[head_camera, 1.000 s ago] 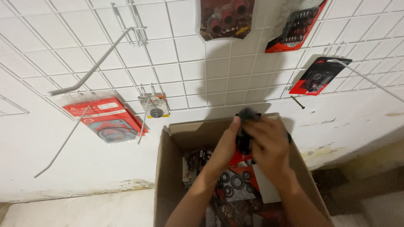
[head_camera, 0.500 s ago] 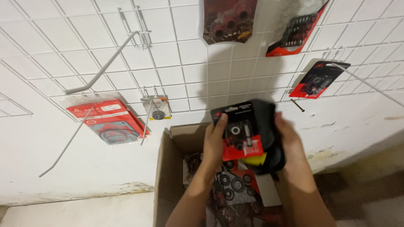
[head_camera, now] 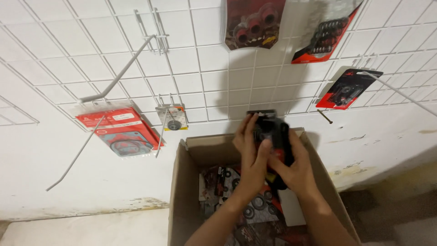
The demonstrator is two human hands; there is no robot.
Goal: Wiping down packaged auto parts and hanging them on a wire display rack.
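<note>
**A:** What have I got in hand right now?

**B:** A black-and-red blister pack [head_camera: 273, 136], held up above the open cardboard box [head_camera: 182, 182] and in front of the white wire grid [head_camera: 205, 82] on the wall. Both hands are on it. My left hand [head_camera: 250, 150] wraps the pack's left edge, fingers closed over the front; my right hand [head_camera: 296, 171] cups it from below and the right side, clamped as well.

**A:** So which step would you call this?

**B:** I'd judge the pack is lifted clear of the box and is being carried up toward the grid, not yet hung on anything. The top edge sits just under the lower grid wires.

**A:** What does the next move ask of me?

**B:** As I read it, finding the hang hole in the pack's top and lining it up with a free peg. I can't see the hole from here; my fingers cover much of the card.

**A:** What's around it?

**B:** More packs lie in the box below [head_camera: 255, 209]. On the grid hang a small yellow-edged pack [head_camera: 172, 118], a flat red pack [head_camera: 120, 134], a dark pack with red parts [head_camera: 252, 23], and two red-and-black packs at upper right [head_camera: 325, 34] and right [head_camera: 348, 89]. A long bare hook [head_camera: 118, 75] juts out at left.
</note>
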